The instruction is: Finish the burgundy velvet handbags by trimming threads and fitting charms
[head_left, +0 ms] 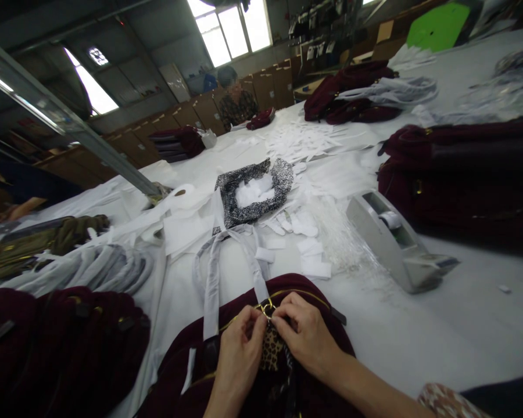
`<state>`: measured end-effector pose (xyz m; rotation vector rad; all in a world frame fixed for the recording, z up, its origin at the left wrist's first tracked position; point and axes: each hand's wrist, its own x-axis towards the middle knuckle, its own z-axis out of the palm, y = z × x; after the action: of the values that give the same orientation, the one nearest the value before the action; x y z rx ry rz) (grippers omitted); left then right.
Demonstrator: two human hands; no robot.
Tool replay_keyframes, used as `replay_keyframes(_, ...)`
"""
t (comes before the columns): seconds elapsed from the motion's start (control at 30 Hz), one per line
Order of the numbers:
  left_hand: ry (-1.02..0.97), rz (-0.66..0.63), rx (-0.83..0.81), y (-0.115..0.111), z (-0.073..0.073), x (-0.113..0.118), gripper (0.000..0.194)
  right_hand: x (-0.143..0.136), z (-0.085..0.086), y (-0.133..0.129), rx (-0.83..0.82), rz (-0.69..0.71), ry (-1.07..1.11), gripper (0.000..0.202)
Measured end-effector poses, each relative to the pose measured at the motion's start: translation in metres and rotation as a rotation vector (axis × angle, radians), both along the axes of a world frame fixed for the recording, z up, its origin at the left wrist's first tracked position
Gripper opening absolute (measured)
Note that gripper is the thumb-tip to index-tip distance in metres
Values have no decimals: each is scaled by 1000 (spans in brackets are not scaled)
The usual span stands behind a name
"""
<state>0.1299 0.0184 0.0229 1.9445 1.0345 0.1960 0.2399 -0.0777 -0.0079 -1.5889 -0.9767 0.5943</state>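
Note:
A maroon bag (pixel 326 293) with a gold zipper lies in front of me, its handles wrapped in pale grey covering (pixel 212 290). At the base of a handle, a gold ring (pixel 268 309) sits between my two hands. My left hand (pixel 242 342) pinches the ring's left side with thumb and forefinger. From the other side, my right hand (pixel 303 331) pinches the ring too. A leopard-print tag (pixel 271 349) hangs beneath it, together with a dark strap partly hidden by my right hand.
A grey tape dispenser (pixel 386 241) stands to the right, near a maroon bag (pixel 462 174). A black-and-white patterned tray (pixel 233 212) holds white pieces. Stacked maroon bags (pixel 61 348) and olive bags (pixel 39 244) lie left. A person (pixel 237 101) is across the table.

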Motion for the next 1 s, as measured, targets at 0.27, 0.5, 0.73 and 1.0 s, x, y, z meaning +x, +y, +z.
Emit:
replay_keyframes(0.27,-86,43,168,-17,-5,-2,21,4,4,-2,14,39,69,13)
replay_keyframes(0.5,-64,104,224,-14,-5,-1,21,5,7,-1,-10,37,72,12)
replay_keyframes(0.73,-158,-32,218,-13,-14,-10,16,5,5,-2,21,95,58,22)
replay_keyframes(1.0,-194,-126,90,-14,-4,0,17,3,5,1,51,47,63,22)
